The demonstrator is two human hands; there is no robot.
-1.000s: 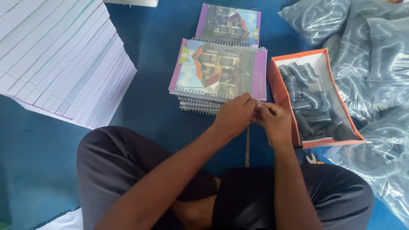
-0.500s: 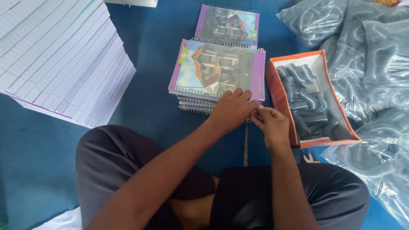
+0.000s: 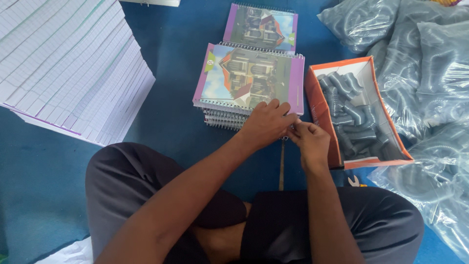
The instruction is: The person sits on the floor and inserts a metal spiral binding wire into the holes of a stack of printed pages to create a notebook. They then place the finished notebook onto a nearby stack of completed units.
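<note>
Open orange cardboard box (image 3: pixel 318 105), white inside, right of ctr; clear plastic bags (image 3: pixel 430 73) of grey coils heaped at far right.

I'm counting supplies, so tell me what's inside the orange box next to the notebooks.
The orange box holds grey spiral binding coils, piled loosely on its white lining. How many lie underneath the top ones cannot be seen, and the right hand covers its near left corner.

Box (image 3: pixel 320 105) rt, notebooks (image 3: pixel 249 78) ahead; left free.
</note>
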